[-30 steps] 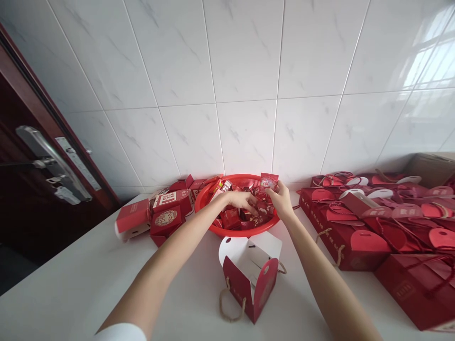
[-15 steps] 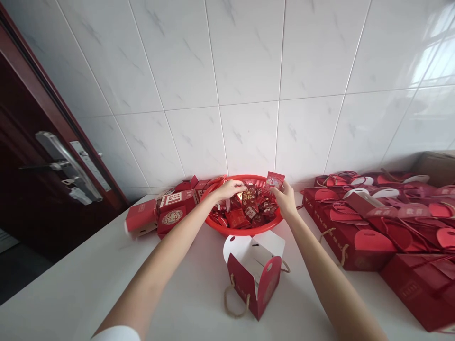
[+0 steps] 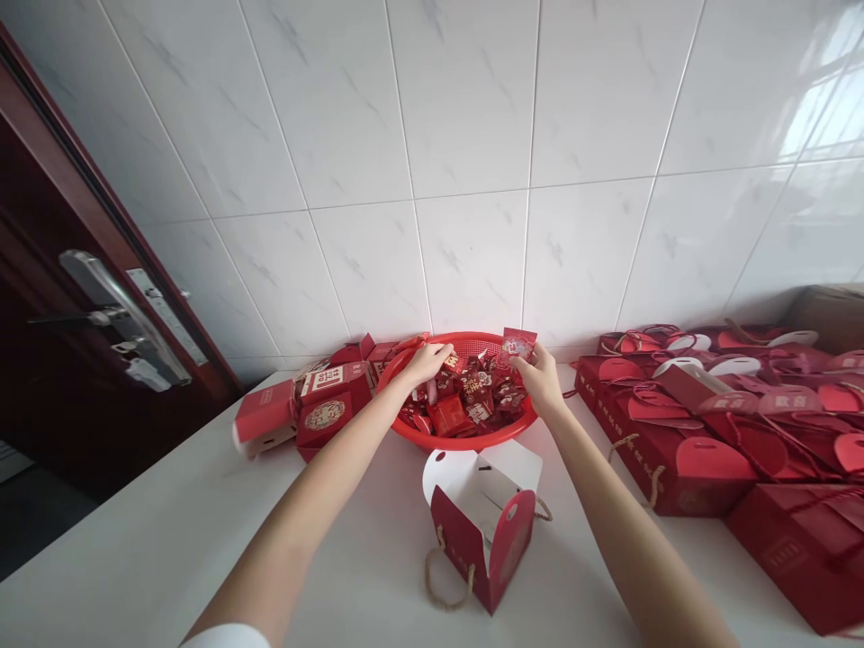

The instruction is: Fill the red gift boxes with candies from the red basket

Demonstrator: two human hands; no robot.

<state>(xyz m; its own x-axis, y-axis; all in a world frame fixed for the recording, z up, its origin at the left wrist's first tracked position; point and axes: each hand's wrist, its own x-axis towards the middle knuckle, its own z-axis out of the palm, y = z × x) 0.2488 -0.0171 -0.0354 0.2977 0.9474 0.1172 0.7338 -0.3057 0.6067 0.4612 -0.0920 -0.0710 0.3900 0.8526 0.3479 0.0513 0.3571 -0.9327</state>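
Broadly, taking the basket as the clock's centre, the tiled wall (image 3: 472,117) at twelve and the white table (image 3: 222,531) are unchanged. So are the massed red cartons (image 3: 681,463) from three to four o'clock, with the smaller gift boxes (image 3: 324,418) at nine.

The red basket (image 3: 465,442) holds a heap of wrapped packets (image 3: 451,418). Just beside it at six, the open carton (image 3: 463,535) stands with its flaps up, in the same spot, neither hand on it.

The change lies in the left hand (image 3: 430,363): a second ago it was over the middle of the heap, and now it is at about ten o'clock inside the rim. Its fingertips are together against a gold-lettered packet (image 3: 453,363); whether they grip it I cannot tell. The right hand (image 3: 542,378), at two, has its thumb and fingers clamped on a red packet (image 3: 517,345), as before. For the work, that seems to mean one piece secured and another being picked out.

As for writing, a white panel (image 3: 330,378) at nine appears to bear a double-happiness sign. Gold characters on the packets and cartons are too small to read; no brand is legible.
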